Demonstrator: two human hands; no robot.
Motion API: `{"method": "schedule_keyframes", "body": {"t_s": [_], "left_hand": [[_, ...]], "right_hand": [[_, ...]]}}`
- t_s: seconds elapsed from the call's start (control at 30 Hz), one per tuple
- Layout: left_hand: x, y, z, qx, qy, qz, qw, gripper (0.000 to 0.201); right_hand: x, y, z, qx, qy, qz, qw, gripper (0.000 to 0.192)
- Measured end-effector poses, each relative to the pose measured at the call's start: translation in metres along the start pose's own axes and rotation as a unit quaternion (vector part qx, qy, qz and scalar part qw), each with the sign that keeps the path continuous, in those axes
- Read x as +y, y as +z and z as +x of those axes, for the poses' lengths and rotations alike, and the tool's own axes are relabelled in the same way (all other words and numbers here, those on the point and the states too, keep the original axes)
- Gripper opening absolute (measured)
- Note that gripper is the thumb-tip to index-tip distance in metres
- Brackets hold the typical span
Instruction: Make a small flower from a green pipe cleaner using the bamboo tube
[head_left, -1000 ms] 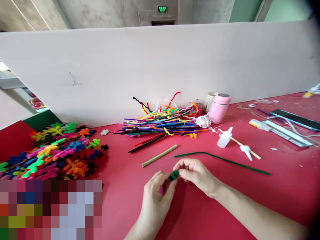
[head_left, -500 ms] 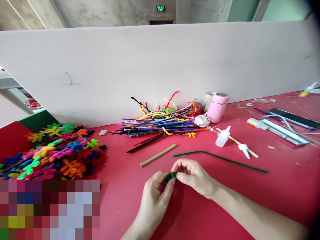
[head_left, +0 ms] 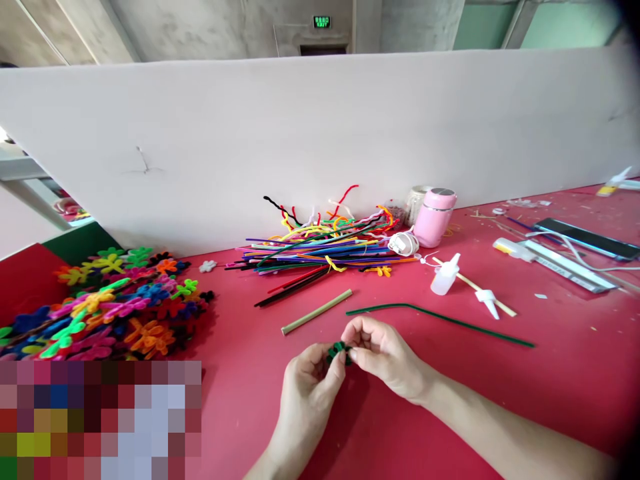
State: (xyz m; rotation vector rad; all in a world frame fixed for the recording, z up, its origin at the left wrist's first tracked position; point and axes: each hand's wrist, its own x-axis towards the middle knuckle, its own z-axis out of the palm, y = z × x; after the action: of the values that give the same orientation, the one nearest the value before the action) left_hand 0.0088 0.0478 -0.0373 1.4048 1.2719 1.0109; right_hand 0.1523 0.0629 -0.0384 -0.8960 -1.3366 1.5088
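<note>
Between my two hands is a small dark green pipe-cleaner flower (head_left: pixel 338 351) with looped petals. My left hand (head_left: pixel 311 390) pinches it between thumb and fingers from the left. The thumb and fingertips of my right hand (head_left: pixel 383 353) close on its right edge, partly covering it. Just beyond my hands, a long green pipe cleaner (head_left: pixel 450 321) with a slight bend lies on the red table (head_left: pixel 240 400). A pale green stick (head_left: pixel 317 312) rests to its left.
Pipe cleaners (head_left: pixel 320 250) in many colours lie heaped by the white partition (head_left: pixel 250 133). Finished pipe-cleaner flowers (head_left: pixel 125 307) pile up at left. Toward the right are a pink flask (head_left: pixel 435 219), a glue bottle (head_left: pixel 446 275), a white nozzle cap (head_left: pixel 487 301) and a dark flat device (head_left: pixel 590 238).
The green flower has turned slightly and shows more of its petals. Both hands have shifted a little left, still pinching it. The view has tilted up slightly.
</note>
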Motion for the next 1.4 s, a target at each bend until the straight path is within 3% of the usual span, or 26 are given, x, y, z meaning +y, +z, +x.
{"method": "schedule_keyframes", "body": {"t_s": [0.17, 0.4, 0.63, 0.83, 1.0, 1.2, 1.4], "left_hand": [[-0.003, -0.002, 0.001, -0.008, 0.014, 0.017, 1.0, 0.019], [0.004, -0.003, 0.001, 0.017, 0.099, 0.175, 0.979, 0.012], [0.004, -0.002, -0.001, 0.026, 0.104, 0.189, 0.976, 0.012], [0.002, -0.002, -0.002, -0.011, 0.056, 0.123, 0.991, 0.02], [0.004, -0.005, 0.001, -0.052, -0.009, -0.013, 0.999, 0.023], [-0.002, -0.01, 0.006, -0.152, -0.096, -0.191, 0.965, 0.029], [0.002, -0.01, 0.004, -0.181, -0.134, -0.299, 0.927, 0.025]], "right_hand": [[-0.001, 0.0, 0.0, 0.013, 0.01, -0.03, 0.999, 0.003], [-0.001, -0.003, -0.001, 0.013, -0.031, -0.107, 0.994, 0.012], [-0.001, -0.002, -0.002, 0.006, -0.076, -0.133, 0.988, 0.016], [-0.002, 0.0, -0.003, 0.011, -0.051, -0.16, 0.986, 0.012], [-0.007, -0.004, -0.005, -0.004, -0.137, -0.265, 0.954, 0.011], [-0.008, -0.01, -0.005, -0.055, -0.198, -0.35, 0.914, 0.009], [-0.008, -0.006, -0.006, -0.047, -0.231, -0.418, 0.877, 0.013]]}}
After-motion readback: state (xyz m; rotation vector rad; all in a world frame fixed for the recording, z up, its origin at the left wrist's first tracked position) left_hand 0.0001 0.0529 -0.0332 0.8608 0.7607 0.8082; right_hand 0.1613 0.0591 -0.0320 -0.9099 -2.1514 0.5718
